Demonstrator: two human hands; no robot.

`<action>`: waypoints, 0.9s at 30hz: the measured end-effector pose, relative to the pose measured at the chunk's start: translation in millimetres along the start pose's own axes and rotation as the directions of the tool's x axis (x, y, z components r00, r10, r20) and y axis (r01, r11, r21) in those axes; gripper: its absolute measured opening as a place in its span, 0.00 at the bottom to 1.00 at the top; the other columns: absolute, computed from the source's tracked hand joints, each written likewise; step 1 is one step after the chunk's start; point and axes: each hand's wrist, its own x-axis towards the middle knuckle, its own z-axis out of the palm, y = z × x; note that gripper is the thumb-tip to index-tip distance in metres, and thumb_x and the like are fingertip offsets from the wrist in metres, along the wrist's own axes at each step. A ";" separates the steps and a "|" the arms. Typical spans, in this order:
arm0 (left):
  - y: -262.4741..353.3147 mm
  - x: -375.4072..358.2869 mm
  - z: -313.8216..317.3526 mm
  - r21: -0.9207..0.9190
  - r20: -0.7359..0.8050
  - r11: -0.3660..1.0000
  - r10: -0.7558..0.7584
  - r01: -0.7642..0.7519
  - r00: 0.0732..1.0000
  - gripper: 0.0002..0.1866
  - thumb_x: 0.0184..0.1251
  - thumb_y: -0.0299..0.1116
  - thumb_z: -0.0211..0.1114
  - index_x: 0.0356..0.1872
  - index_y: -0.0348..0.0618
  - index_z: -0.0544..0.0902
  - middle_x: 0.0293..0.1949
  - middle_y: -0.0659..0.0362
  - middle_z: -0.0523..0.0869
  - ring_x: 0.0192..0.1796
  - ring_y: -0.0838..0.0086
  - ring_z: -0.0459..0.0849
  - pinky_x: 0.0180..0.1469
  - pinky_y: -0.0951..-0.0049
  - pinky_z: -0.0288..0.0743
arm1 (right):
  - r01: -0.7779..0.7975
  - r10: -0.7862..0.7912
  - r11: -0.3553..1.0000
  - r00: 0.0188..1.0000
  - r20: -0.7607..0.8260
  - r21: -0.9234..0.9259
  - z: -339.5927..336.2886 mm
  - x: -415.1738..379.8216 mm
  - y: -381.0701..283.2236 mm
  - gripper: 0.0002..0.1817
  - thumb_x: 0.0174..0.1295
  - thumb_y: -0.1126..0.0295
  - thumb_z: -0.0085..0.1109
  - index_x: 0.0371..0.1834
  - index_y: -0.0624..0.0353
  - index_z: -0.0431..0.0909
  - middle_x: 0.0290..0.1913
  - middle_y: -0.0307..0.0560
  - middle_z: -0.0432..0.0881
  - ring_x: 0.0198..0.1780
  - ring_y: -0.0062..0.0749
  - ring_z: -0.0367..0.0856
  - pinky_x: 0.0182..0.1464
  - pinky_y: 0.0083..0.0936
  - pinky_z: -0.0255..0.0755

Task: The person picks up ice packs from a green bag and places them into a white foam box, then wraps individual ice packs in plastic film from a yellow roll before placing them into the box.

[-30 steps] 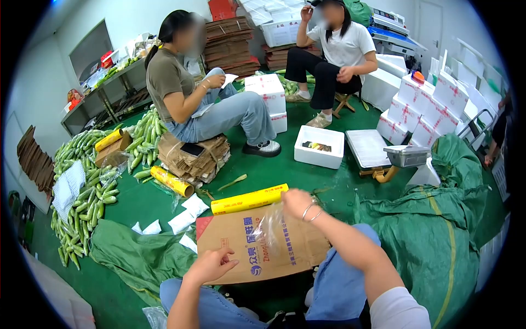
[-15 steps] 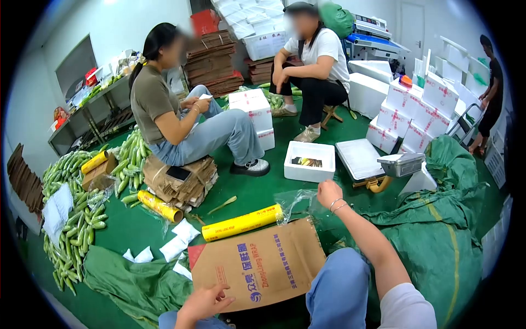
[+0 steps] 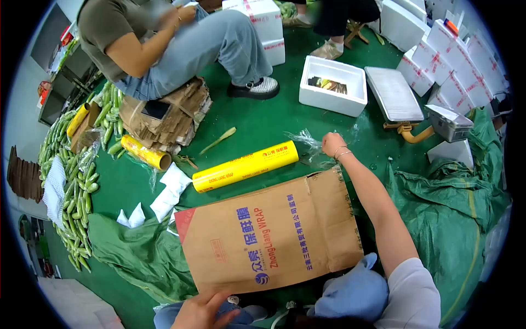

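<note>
The left hand (image 3: 204,311) is nearest, fingers loosely spread and grasping nothing visible, by the near edge of a printed cardboard box (image 3: 274,233); whether it touches the cardboard is unclear. The box lies tilted across and beyond the knees, ahead of that hand. Left of it, a green sack (image 3: 126,249) is crumpled on the floor.

Farther forward, the right hand (image 3: 333,145) is closed in a fist around clear film (image 3: 308,140), which trails out on both sides of it. A yellow wrap roll (image 3: 246,166) lies left of this hand, just beyond the box; whether the film joins it cannot be told. To the hand's right is a larger green sack (image 3: 438,211).

Beyond the right hand stand a white foam box (image 3: 331,104) and a scale (image 3: 393,93). A seated person (image 3: 203,55) is farther left, on stacked cardboard (image 3: 164,118).
</note>
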 end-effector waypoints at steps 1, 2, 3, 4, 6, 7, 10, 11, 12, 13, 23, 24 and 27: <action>-1.1 6.0 2.8 -0.003 0.011 1.000 -0.007 0.007 1.000 0.20 0.59 0.34 0.68 0.52 0.42 0.79 0.42 0.48 0.82 0.42 0.52 0.83 0.40 0.62 0.77 | 0.077 -0.077 0.997 0.996 0.051 0.005 8.1 8.6 0.6 0.08 0.52 0.69 0.58 0.31 0.55 0.87 0.38 0.57 0.85 0.41 0.52 0.85 0.50 0.38 0.78; 0.3 10.4 4.1 -0.006 -0.008 1.000 0.009 -0.009 1.000 0.20 0.58 0.33 0.69 0.52 0.43 0.78 0.42 0.48 0.82 0.43 0.51 0.83 0.41 0.62 0.78 | 0.074 -0.074 0.997 0.996 0.057 0.006 16.2 15.0 -1.1 0.08 0.52 0.69 0.58 0.31 0.55 0.87 0.38 0.57 0.85 0.41 0.52 0.85 0.50 0.38 0.78; 2.2 14.7 3.4 -0.010 -0.028 1.000 0.027 -0.027 0.999 0.21 0.58 0.33 0.69 0.53 0.43 0.78 0.43 0.49 0.82 0.44 0.51 0.83 0.42 0.62 0.78 | 0.116 -0.131 0.986 0.983 0.127 0.122 25.5 18.7 -6.0 0.07 0.51 0.69 0.60 0.30 0.56 0.86 0.34 0.54 0.86 0.37 0.45 0.86 0.46 0.34 0.79; 3.6 19.1 1.8 -0.022 -0.004 1.000 0.001 -0.001 1.000 0.22 0.57 0.31 0.69 0.53 0.42 0.77 0.43 0.48 0.82 0.45 0.51 0.83 0.43 0.62 0.78 | 0.151 -0.197 0.960 0.962 0.187 0.237 29.9 20.3 -14.1 0.07 0.51 0.69 0.62 0.29 0.58 0.86 0.29 0.50 0.86 0.34 0.37 0.87 0.42 0.30 0.80; 0.9 27.0 -0.5 -0.032 0.004 0.999 -0.032 0.032 0.999 0.22 0.56 0.31 0.69 0.53 0.42 0.77 0.42 0.48 0.82 0.44 0.51 0.83 0.43 0.62 0.77 | 0.135 -0.210 0.935 0.956 0.203 0.328 34.9 26.1 -32.2 0.09 0.49 0.66 0.63 0.30 0.57 0.87 0.31 0.50 0.86 0.36 0.35 0.86 0.43 0.27 0.79; 0.5 28.6 -2.5 -0.045 0.015 0.997 -0.066 0.067 0.998 0.21 0.56 0.30 0.69 0.53 0.42 0.77 0.42 0.49 0.82 0.43 0.51 0.83 0.43 0.62 0.77 | 0.122 -0.203 0.922 0.960 0.191 0.366 38.5 29.1 -39.5 0.11 0.48 0.62 0.64 0.30 0.56 0.87 0.35 0.54 0.86 0.39 0.41 0.86 0.46 0.30 0.78; 4.7 31.2 -6.2 0.009 0.003 0.999 -0.050 0.050 0.999 0.19 0.56 0.29 0.69 0.50 0.40 0.77 0.40 0.49 0.82 0.42 0.52 0.82 0.41 0.61 0.77 | -0.025 -0.185 0.826 0.931 0.313 0.564 39.5 37.1 -55.5 0.18 0.51 0.56 0.67 0.31 0.64 0.86 0.33 0.52 0.86 0.36 0.37 0.84 0.43 0.28 0.77; 5.8 31.0 -6.9 0.012 -0.014 0.999 -0.045 0.045 0.999 0.19 0.56 0.29 0.69 0.50 0.40 0.77 0.40 0.49 0.82 0.42 0.52 0.82 0.41 0.61 0.77 | -0.100 -0.193 0.768 0.906 0.378 0.632 41.6 36.8 -56.2 0.26 0.53 0.49 0.68 0.33 0.68 0.84 0.31 0.48 0.85 0.34 0.30 0.82 0.37 0.24 0.74; 7.5 31.1 -7.2 -0.022 -0.002 1.000 -0.010 0.010 1.000 0.18 0.56 0.29 0.69 0.48 0.40 0.78 0.39 0.49 0.82 0.41 0.52 0.82 0.41 0.61 0.77 | -0.187 -0.208 0.697 0.871 0.444 0.693 43.4 34.8 -57.4 0.27 0.53 0.47 0.69 0.36 0.66 0.84 0.31 0.44 0.84 0.33 0.26 0.79 0.34 0.21 0.72; 9.5 31.5 -8.0 -0.050 0.004 0.998 0.031 -0.031 0.999 0.17 0.56 0.29 0.69 0.46 0.39 0.78 0.38 0.49 0.82 0.40 0.52 0.82 0.40 0.61 0.76 | -0.219 -0.227 0.560 0.887 0.402 0.799 40.5 21.5 -63.3 0.25 0.52 0.50 0.71 0.39 0.63 0.84 0.33 0.42 0.84 0.33 0.23 0.79 0.34 0.20 0.71; 10.1 15.3 0.2 0.014 -0.116 0.997 0.073 -0.072 0.991 0.17 0.58 0.36 0.69 0.44 0.38 0.78 0.36 0.46 0.81 0.36 0.51 0.83 0.36 0.60 0.77 | 0.397 -0.304 0.714 0.918 -0.256 0.577 -162.6 -104.0 -116.7 0.12 0.55 0.68 0.66 0.29 0.66 0.75 0.22 0.52 0.78 0.23 0.35 0.77 0.27 0.30 0.69; 10.4 13.3 3.1 -0.051 -0.128 0.996 0.071 -0.078 0.989 0.17 0.59 0.37 0.69 0.44 0.38 0.78 0.35 0.46 0.81 0.36 0.50 0.83 0.36 0.59 0.77 | 0.506 -0.371 0.756 0.854 -0.366 0.414 -189.8 -132.6 -126.3 0.11 0.55 0.69 0.65 0.29 0.65 0.74 0.22 0.53 0.79 0.24 0.40 0.79 0.28 0.32 0.70; 10.6 7.9 5.5 -0.029 -0.035 1.000 -0.001 -0.001 0.999 0.17 0.59 0.37 0.68 0.45 0.38 0.78 0.35 0.46 0.81 0.37 0.50 0.83 0.37 0.59 0.77 | 0.597 -0.474 0.794 0.724 -0.502 0.111 -203.0 -155.1 -133.7 0.10 0.56 0.69 0.63 0.29 0.63 0.73 0.23 0.52 0.79 0.26 0.47 0.81 0.28 0.35 0.72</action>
